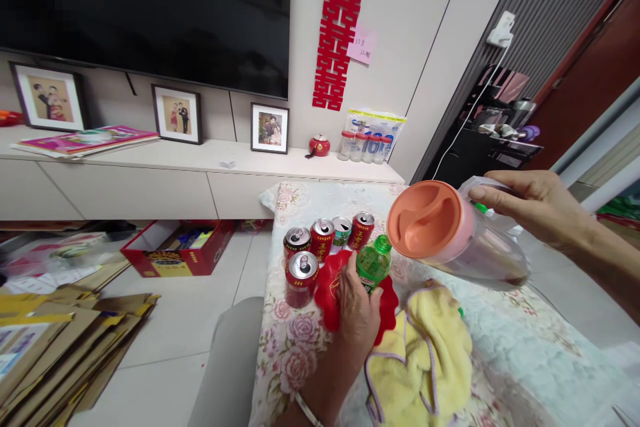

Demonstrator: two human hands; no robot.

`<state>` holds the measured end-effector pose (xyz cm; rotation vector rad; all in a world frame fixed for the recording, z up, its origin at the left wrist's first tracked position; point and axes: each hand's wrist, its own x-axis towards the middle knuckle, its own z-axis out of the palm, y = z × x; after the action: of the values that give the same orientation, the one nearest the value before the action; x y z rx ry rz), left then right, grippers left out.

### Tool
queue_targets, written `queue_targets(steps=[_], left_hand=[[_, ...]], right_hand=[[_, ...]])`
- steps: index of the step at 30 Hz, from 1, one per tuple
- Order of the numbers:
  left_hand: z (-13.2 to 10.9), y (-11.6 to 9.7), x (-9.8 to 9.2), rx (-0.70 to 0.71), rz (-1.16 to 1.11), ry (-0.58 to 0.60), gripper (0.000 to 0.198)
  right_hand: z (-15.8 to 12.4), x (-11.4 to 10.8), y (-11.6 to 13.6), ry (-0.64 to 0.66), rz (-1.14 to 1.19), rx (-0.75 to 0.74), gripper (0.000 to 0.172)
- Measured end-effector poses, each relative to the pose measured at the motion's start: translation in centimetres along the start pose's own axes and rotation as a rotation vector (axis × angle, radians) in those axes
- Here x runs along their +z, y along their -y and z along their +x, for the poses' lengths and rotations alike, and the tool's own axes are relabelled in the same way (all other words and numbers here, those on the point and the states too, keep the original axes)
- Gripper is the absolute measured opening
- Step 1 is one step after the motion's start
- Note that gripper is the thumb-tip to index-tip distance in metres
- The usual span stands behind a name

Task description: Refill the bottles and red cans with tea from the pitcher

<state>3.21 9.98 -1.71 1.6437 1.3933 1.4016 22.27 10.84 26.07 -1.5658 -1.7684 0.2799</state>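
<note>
My right hand [535,203] grips a clear plastic pitcher [493,253] with an orange-pink lid [426,220], held tilted on its side above the table, dark liquid showing low inside. My left hand [357,310] lies on a red flower-shaped plate [327,287], fingers curled around the base of a small green bottle [374,263] with a green cap. Several red drink cans [302,276] stand just left of and behind the plate. A yellow cloth [425,353] lies crumpled right of my left hand.
The table [290,347] has a floral cover. A white low cabinet [150,177] along the wall carries framed photos, a red teapot [319,145] and jars. A red box [175,250] and flattened cardboard [60,340] lie on the floor at left.
</note>
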Motion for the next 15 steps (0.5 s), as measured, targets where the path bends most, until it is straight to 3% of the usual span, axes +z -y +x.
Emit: queue_targets(steps=[15], left_hand=[[0.04, 0.00, -0.09, 0.004, 0.006, 0.010, 0.072]], right_hand=[[0.03, -0.27, -0.50, 0.020, -0.029, -0.013, 0.067]])
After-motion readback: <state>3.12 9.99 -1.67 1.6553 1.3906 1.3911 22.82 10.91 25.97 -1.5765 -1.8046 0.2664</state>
